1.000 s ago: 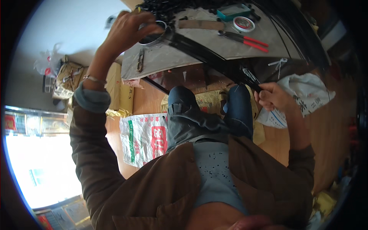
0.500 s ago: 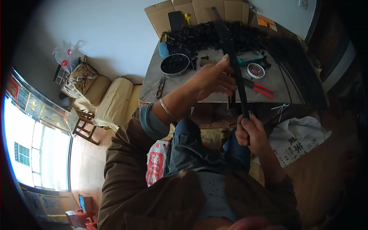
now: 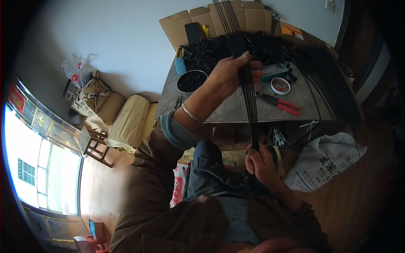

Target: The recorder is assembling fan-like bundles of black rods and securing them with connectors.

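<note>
A long bundle of thin black strips [image 3: 249, 107] rises from my lap across the table's front edge. Around its lower end, my right hand [image 3: 261, 165] is closed. Higher up, over the table, my left hand [image 3: 230, 75] holds the bundle loosely, its thumb on one side and its fingers curled behind. Between my hands the strips show as separate parallel lines, and they fan apart again at the far end. What the strips are exactly I cannot make out. Red-handled pliers [image 3: 280, 103] lie right of the bundle, near a round white tub [image 3: 280, 86] of small pieces.
Black parts [image 3: 202, 50] are heaped along the table's back before cardboard flaps [image 3: 175, 29]. A bowl [image 3: 192, 81] of black pieces stands at left, a green tray [image 3: 273, 72] at right. Long black strands [image 3: 329, 84] hang over the right edge. A white sack [image 3: 325, 162] sits below.
The bundle has gone from a narrow edge-on shape to spread, separate strips. My left hand has closed around it and moved slightly away; my right hand has come lower and left.
</note>
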Tool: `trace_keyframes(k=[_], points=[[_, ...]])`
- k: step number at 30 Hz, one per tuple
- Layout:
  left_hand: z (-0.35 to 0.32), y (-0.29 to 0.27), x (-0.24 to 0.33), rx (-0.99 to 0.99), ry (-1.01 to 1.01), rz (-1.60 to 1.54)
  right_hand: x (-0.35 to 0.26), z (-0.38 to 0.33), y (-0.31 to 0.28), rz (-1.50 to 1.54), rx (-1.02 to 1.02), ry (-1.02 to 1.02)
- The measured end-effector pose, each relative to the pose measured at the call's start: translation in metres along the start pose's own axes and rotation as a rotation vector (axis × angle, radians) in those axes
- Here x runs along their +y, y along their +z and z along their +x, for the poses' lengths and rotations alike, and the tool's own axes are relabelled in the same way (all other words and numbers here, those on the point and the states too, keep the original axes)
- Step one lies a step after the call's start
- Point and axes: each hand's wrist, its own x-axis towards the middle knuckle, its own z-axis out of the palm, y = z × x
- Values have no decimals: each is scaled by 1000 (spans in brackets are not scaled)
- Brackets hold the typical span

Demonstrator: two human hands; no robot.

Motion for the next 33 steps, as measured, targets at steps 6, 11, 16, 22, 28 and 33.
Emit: trace_keyframes(k=[6, 11, 16, 22, 28, 33], points=[[-5, -2, -3, -19, 18, 73, -4, 17, -25, -311, -147, -37], [-19, 0, 8, -162, -33, 68, -37, 71, -79, -508, 278, -281], [-46, 2, 7, -245, -123, 29, -73, 117, -44, -987, 346, -807], [-70, 2, 16, -292, -75, -30, -64, 161, -44, -250, -184, -234], [-73, -24, -1, -277, 128, 178, -69, 245, -63, -796, 8, -773], [-45, -80, -116, -98, 144, 257, -29, 299, -113, -1708, -83, -914]])
